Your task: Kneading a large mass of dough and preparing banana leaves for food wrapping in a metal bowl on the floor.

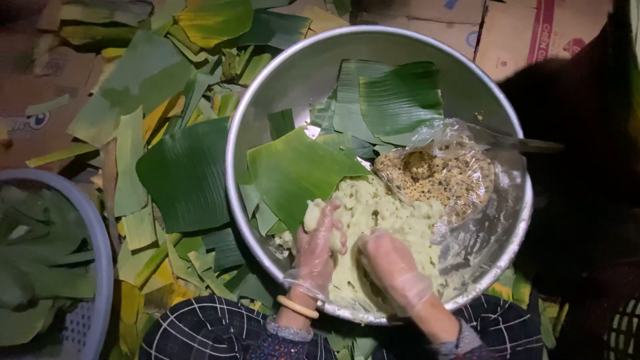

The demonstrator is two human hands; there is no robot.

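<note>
A big metal bowl [267, 100] holds a mass of pale green dough [380, 213], cut banana leaves [300, 170] and a clear plastic bag of crumbly brown filling [433, 175]. My left hand [319, 247], in a thin plastic glove, has its fingers curled around a lump of the dough at the bowl's near edge. A beige bracelet sits on that wrist. My right hand [393, 270], also gloved, presses into the dough mass just to the right.
Loose banana leaf pieces [183, 173] cover the floor left of the bowl. A pale plastic basket [93, 247] of leaves stands at the lower left. Cardboard boxes [527, 30] lie behind. A dark shape [580, 167] fills the right side.
</note>
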